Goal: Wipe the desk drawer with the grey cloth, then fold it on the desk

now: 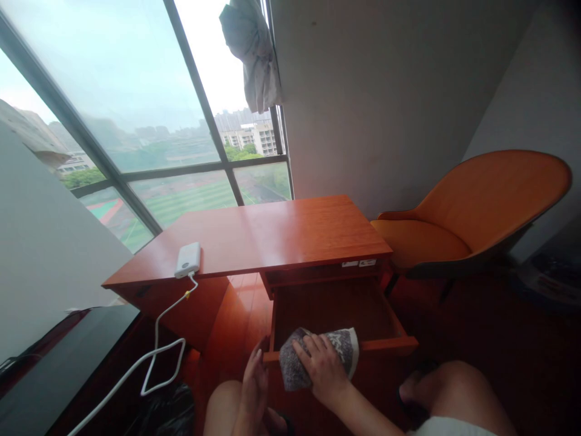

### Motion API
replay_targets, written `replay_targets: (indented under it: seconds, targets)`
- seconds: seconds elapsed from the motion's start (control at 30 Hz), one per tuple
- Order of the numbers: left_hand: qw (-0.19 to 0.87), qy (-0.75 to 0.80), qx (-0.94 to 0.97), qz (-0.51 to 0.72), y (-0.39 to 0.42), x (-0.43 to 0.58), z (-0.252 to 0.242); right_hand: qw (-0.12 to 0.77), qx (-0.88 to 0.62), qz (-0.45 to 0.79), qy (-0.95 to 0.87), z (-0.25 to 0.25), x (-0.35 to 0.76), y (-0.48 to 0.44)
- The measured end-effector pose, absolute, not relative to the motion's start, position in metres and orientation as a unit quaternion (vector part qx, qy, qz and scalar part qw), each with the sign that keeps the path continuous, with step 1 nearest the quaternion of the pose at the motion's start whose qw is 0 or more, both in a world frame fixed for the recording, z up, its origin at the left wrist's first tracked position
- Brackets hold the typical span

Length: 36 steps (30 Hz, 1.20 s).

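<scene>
A drawer point(336, 309) of the reddish-brown wooden desk point(290, 233) is pulled out towards me. My right hand point(323, 366) presses a grey-and-white patterned cloth point(295, 366) over the top of the drawer's front panel point(385, 346), its fingers bent on the fabric. Part of the cloth is hidden under that hand. At the left end of the front panel is my left hand point(255, 378), seen edge-on with fingers extended and nothing in it. Its fingertips are close to the panel's corner; whether they touch it I cannot tell.
On the desktop lies a white power bank point(187, 259) with a white cable point(157, 351) hanging down to the left. An orange chair point(481, 212) stands right of the desk. Windows point(136, 91) rise behind it. A black plastic bag point(167, 412) is on the floor.
</scene>
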<state>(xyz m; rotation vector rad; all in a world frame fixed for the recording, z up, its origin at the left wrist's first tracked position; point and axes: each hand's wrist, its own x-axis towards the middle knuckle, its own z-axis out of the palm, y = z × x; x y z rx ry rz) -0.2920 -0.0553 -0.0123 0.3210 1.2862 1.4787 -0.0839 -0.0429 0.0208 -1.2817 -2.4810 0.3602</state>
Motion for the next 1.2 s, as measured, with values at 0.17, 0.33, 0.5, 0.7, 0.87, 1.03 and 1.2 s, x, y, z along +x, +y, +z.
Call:
replay_targets:
  seconds: [0.17, 0.33, 0.5, 0.7, 0.87, 1.03, 1.2]
  targets:
    - [0.542, 0.533, 0.157, 0.630, -0.055, -0.291, -0.008, 0.182, -0.484, 0.123, -0.847, 0.017, -0.024, -0.042]
    - [0.542, 0.536, 0.142, 0.631, -0.054, -0.291, -0.007, 0.183, -0.504, 0.056, -0.842, 0.014, 0.038, -0.043]
    - [0.541, 0.532, 0.140, 0.636, -0.052, -0.291, -0.008, 0.182, -0.516, -0.030, -0.837, 0.008, 0.098, -0.044]
    - [0.546, 0.528, 0.149, 0.633, -0.054, -0.291, -0.009, 0.161, -0.522, -0.065, -0.835, 0.007, 0.133, -0.043]
    - [0.556, 0.517, 0.156, 0.632, -0.056, -0.296, -0.015, 0.184, -0.566, -0.016, -0.803, 0.008, 0.110, -0.047]
    - [0.561, 0.506, 0.158, 0.636, -0.056, -0.296, -0.014, 0.182, -0.592, 0.000, -0.785, 0.011, 0.078, -0.053]
    - [0.559, 0.504, 0.156, 0.639, -0.056, -0.293, -0.011, 0.155, -0.595, -0.020, -0.788, 0.012, 0.031, -0.054]
